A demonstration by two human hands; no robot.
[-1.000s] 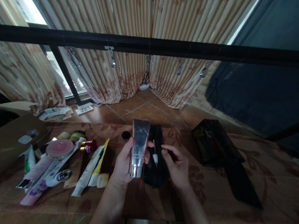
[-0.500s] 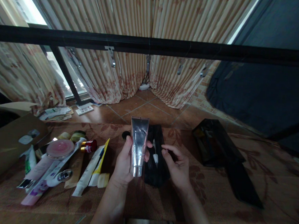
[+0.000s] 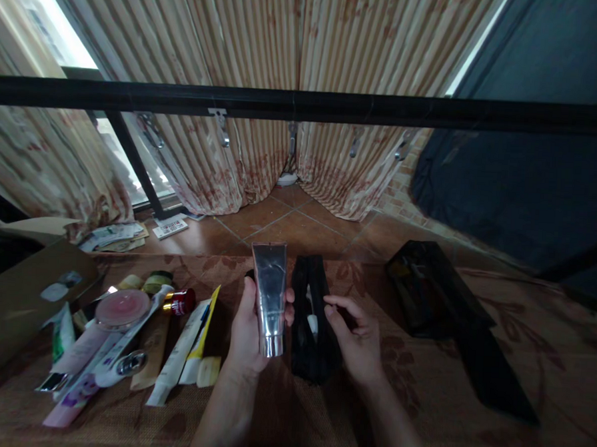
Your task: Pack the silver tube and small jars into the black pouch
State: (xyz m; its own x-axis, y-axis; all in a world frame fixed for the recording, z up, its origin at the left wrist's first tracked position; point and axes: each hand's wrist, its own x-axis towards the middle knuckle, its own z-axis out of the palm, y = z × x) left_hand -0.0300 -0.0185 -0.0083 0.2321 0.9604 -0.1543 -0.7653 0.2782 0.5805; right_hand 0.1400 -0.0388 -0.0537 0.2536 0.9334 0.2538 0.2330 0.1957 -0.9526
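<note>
My left hand (image 3: 247,331) is wrapped round a shiny silver squeeze tube (image 3: 269,292), held upright with its cap toward me. Just right of it lies a small black mesh pouch (image 3: 316,364), its top gaping, with a white-ended item (image 3: 312,324) showing inside. The thumb and forefinger of my right hand (image 3: 360,337) pinch the pouch's right edge. Left of my hands are a cream-coloured tube (image 3: 179,357), a yellow tube (image 3: 203,338) and a red jar with a gold band (image 3: 180,302).
More cosmetics, among them a round pink container (image 3: 122,309), are heaped beside a cardboard box (image 3: 34,296) at left. A larger black pouch (image 3: 425,290) lies at right. Beyond the patterned cloth (image 3: 268,422), a black rail (image 3: 304,106) crosses before striped curtains (image 3: 248,41).
The silver tube has shifted left with my left hand, away from the black pouch, uncovering more of its opening. My right hand stays at the pouch's edge. The whole view has tilted slightly up.
</note>
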